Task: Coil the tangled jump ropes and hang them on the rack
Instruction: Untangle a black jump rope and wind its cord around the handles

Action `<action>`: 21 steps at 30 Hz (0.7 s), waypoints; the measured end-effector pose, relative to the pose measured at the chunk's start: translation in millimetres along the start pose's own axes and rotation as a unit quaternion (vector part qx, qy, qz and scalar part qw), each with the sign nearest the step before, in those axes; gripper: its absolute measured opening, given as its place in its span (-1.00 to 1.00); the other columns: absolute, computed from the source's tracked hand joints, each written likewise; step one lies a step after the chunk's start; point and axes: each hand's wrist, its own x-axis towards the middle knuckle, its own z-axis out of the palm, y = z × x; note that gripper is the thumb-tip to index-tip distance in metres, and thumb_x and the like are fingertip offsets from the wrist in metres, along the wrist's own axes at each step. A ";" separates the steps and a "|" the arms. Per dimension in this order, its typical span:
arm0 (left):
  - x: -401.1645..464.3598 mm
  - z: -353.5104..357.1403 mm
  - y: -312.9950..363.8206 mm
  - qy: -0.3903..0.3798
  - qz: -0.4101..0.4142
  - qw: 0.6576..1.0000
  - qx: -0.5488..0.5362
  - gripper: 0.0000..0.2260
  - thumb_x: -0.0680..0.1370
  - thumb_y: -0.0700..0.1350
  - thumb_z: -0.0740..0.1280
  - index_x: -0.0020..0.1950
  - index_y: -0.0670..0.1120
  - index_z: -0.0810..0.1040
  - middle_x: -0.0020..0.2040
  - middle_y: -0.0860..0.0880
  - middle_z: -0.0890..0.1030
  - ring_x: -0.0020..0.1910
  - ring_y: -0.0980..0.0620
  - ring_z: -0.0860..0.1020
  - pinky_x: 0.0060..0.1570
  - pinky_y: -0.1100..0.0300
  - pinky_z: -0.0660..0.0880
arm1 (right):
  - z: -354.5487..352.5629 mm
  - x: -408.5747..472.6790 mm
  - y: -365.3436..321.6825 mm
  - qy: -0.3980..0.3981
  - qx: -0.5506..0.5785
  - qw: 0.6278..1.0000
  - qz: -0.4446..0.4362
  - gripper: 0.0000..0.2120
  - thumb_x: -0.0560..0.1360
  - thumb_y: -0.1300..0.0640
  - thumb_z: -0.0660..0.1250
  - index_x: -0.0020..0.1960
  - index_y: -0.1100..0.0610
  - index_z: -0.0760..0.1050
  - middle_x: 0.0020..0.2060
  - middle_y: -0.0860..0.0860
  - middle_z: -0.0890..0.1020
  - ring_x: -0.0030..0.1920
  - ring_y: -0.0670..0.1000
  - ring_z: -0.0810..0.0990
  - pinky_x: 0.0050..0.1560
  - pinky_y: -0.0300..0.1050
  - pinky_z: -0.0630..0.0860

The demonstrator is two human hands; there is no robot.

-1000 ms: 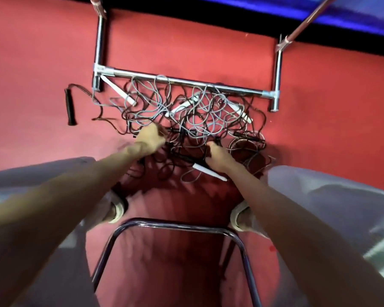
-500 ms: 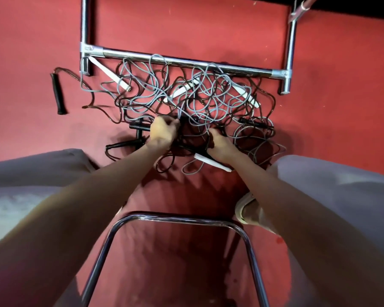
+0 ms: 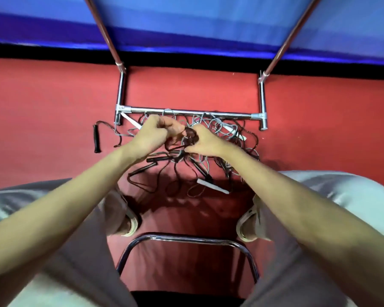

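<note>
Down on the red floor (image 3: 53,129), the tangled jump ropes (image 3: 220,138) lay in a heap of grey and dark cords just in front of the base bar of the metal rack (image 3: 186,113), some loops touching that bar. You had both hands raised over the middle of the heap. Your left hand (image 3: 157,134) had its fingers (image 3: 175,129) curled round a bunch of dark cord (image 3: 190,136), and your right hand (image 3: 205,140) pinched the same bunch from the other side, so the two hands sat almost touching. Strands of the dark cord hung from your grip down to the pile.

One black handle (image 3: 96,139) lay apart on the left, its cord running back toward the rack's left foot. A white handle (image 3: 212,186) lay at the near edge of the heap, tilted, and another white handle (image 3: 132,122) leaned by the rack's left corner, partly behind your left hand. A second black handle (image 3: 152,160) lay under your left wrist.

You sat with your knees spread, light grey trousers (image 3: 341,196) on both sides, pale shoes (image 3: 246,227) flat on the floor. The chrome tube of a chair frame (image 3: 186,238) curved between your feet. Two reddish poles (image 3: 102,29) rose from the rack's uprights against a blue wall (image 3: 197,23).
</note>
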 end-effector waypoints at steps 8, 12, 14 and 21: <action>-66.5 -20.2 90.2 0.056 0.112 0.992 -0.019 -0.79 0.57 -0.24 0.34 -0.27 -0.19 0.60 -0.56 0.11 0.35 -0.55 0.18 0.22 -0.49 0.30 0.15 | -51.4 -70.8 -72.2 0.070 0.007 0.995 -0.067 -0.62 0.57 0.26 0.31 -0.41 0.05 0.46 -0.64 -0.18 0.46 -0.56 -0.23 0.36 -0.44 -0.38 0.25; -89.5 -26.7 115.1 0.074 0.149 0.985 -0.032 -0.84 0.58 -0.23 0.34 -0.17 -0.25 0.63 -0.53 0.09 0.39 -0.54 0.17 0.26 -0.49 0.35 0.20 | -70.3 -104.3 -98.1 0.154 0.057 0.980 -0.114 -0.84 0.54 0.22 0.37 -0.19 0.23 0.65 -0.37 0.00 0.65 -0.36 -0.13 0.56 -0.27 -0.17 0.52; -98.3 -28.7 126.6 0.089 0.166 0.981 -0.049 -0.84 0.58 -0.22 0.34 -0.17 -0.20 0.63 -0.49 0.07 0.43 -0.51 0.15 0.31 -0.46 0.34 0.24 | -76.4 -117.9 -114.9 0.197 0.114 0.963 -0.141 -0.88 0.54 0.27 0.35 -0.13 0.23 0.65 -0.36 0.02 0.64 -0.35 -0.16 0.60 -0.26 -0.25 0.58; -123.2 -22.7 156.9 0.080 0.207 0.969 -0.106 -0.91 0.55 -0.31 0.33 -0.12 -0.19 0.60 -0.43 0.07 0.60 -0.45 0.20 0.52 -0.40 0.43 0.41 | -93.1 -158.9 -166.4 0.335 0.150 0.908 -0.203 -0.85 0.54 0.23 0.36 -0.15 0.26 0.66 -0.60 -0.13 0.41 -0.50 -0.18 0.32 -0.41 -0.35 0.27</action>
